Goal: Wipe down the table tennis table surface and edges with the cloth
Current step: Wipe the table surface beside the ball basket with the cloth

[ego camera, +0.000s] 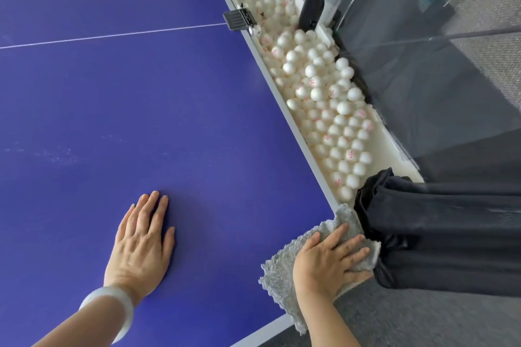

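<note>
The blue table tennis table [146,98] fills the left of the view, with a white edge line running down its right side. A grey fluffy cloth [284,270] lies over the table's near right corner. My right hand [329,259] presses flat on the cloth with straight fingers, at the corner edge. My left hand [142,242] rests flat on the bare blue surface, well left of the cloth, with a pale bangle on its wrist.
A white tray [394,149] with several white balls [324,93] runs along the table's right edge. Dark netting fabric [439,228] bunches against the corner beside the cloth. A black clamp [238,20] sits on the edge at the centre line. Grey carpet lies below.
</note>
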The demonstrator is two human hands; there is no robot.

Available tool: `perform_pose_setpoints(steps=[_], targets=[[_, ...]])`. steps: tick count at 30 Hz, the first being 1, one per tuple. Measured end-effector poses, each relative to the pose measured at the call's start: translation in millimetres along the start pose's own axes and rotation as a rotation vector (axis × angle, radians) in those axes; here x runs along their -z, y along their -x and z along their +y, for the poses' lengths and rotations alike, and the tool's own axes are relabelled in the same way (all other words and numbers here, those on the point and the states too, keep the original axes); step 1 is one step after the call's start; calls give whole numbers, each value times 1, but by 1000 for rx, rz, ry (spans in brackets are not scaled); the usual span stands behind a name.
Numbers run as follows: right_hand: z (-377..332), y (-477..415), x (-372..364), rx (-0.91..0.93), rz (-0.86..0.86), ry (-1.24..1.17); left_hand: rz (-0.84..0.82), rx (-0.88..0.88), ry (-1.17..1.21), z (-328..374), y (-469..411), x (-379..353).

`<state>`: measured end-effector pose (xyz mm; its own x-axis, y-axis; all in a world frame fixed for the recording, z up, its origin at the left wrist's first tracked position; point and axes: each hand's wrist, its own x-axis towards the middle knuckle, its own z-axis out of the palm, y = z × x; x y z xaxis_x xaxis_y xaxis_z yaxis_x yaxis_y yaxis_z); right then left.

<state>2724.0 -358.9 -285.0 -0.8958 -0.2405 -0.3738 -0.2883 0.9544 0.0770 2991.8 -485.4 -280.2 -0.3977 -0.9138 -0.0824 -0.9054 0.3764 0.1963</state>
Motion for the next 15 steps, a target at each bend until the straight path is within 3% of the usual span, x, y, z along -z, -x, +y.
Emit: perform_pose_setpoints(steps=[4, 8, 11, 15], targets=[[-2, 18, -9, 38, 15, -27, -1, 0, -8, 0, -1, 1], [-28, 77, -31, 535, 71, -22, -27, 3, -9, 1, 1, 2], [-34, 38, -21, 787, 186, 52, -14, 4, -13, 3, -1, 3], [-47, -44, 13, 518, 224, 126, -1, -8, -31, -1, -2, 0]])
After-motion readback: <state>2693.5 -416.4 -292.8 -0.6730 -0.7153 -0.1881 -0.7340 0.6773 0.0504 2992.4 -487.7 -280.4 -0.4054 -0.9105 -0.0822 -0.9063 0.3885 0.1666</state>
